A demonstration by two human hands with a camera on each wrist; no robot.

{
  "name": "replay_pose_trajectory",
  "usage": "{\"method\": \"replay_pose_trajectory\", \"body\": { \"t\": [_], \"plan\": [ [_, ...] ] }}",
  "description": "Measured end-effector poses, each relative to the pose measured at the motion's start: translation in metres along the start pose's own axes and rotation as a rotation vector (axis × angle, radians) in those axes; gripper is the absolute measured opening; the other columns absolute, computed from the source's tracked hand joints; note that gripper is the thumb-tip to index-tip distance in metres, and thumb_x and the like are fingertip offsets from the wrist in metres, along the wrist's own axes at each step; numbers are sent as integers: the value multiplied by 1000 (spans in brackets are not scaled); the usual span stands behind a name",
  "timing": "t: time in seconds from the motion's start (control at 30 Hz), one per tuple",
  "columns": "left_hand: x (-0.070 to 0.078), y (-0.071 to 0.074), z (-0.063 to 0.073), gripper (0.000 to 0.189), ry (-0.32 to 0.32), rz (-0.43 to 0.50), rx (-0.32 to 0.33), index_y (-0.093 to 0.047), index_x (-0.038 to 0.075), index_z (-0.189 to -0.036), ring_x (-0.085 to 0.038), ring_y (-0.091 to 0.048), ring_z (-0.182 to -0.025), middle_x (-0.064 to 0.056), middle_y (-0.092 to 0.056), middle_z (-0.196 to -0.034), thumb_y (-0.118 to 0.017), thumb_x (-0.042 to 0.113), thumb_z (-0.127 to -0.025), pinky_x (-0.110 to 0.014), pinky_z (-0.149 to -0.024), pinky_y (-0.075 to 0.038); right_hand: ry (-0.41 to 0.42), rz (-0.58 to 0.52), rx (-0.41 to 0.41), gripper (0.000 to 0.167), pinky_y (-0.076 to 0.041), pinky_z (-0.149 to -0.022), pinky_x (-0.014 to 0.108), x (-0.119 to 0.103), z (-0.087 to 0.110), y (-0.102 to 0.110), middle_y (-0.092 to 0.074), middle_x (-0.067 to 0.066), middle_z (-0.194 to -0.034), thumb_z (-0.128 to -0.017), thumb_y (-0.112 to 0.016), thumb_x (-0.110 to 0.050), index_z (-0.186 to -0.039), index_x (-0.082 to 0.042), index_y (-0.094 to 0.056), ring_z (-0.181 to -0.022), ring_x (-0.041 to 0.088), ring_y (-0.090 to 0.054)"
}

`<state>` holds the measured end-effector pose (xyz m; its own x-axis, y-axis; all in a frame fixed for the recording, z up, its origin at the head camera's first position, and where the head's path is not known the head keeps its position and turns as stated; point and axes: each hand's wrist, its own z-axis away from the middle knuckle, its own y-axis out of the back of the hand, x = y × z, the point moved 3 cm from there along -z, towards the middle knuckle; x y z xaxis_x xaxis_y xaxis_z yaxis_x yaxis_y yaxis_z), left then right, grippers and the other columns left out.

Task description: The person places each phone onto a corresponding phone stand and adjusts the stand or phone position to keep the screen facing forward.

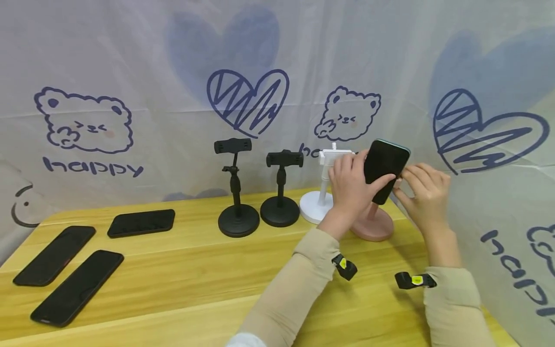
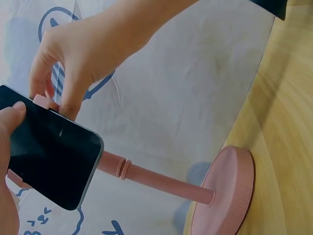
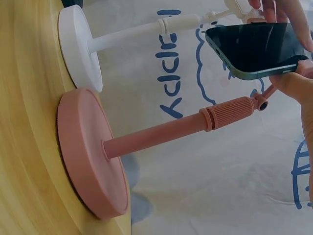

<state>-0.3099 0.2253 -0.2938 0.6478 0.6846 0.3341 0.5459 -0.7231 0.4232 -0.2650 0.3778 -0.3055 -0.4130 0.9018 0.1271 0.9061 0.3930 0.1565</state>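
A black-screened phone sits at the clamp head of a pink phone stand, tilted. My left hand grips the phone from its left side, thumb lying across the screen. On the other side, my right hand pinches the pink clamp jaw at the phone's long edge with thumb and fingers. The left wrist view shows pink clamp ends at both long edges of the phone. In the right wrist view the pink post rises from its round base to a small joint behind the phone.
A white phone stand stands close left of the pink one, partly behind my left hand. Further left are two black phone stands. Three dark phones lie flat at the table's left. A printed cloth hangs behind and along the right.
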Motion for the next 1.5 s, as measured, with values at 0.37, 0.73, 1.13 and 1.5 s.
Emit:
{"method": "replay_pose_trajectory", "body": {
  "t": [0.37,0.73,1.13,1.5],
  "plan": [
    [-1,-2,10,59,-48,-5,-46,-53,18,-136,-15,-50,-111,1,-57,-122,-71,42,-86,-29,-84,-41,-35,35,13,18,-32,-81,53,5,3,1,-70,21,-94,-72,-72,-3,-89,5,-69,-96,39,-58],
    [-8,-2,20,58,-93,-15,-106,-54,19,-137,-19,-44,-117,-1,-54,-130,-71,37,-85,-33,-90,-37,-92,45,-4,22,-33,-81,56,11,5,0,-70,22,-97,-72,-74,-1,-92,6,-69,-99,40,-58],
    [-18,18,26,49,-196,-56,-129,-58,22,-132,-17,-47,-114,2,-58,-126,-63,46,-90,-31,-83,-37,-118,67,3,24,-32,-78,55,14,9,-5,-71,21,-99,-73,-74,-2,-95,5,-70,-100,39,-58],
    [-30,47,28,41,-240,-104,-170,-64,23,-120,-16,-48,-115,4,-60,-119,-59,51,-91,-33,-84,-38,-142,42,36,19,-30,-80,57,21,10,-13,-71,23,-98,-75,-71,-2,-92,6,-70,-99,40,-57]
  ]
}}
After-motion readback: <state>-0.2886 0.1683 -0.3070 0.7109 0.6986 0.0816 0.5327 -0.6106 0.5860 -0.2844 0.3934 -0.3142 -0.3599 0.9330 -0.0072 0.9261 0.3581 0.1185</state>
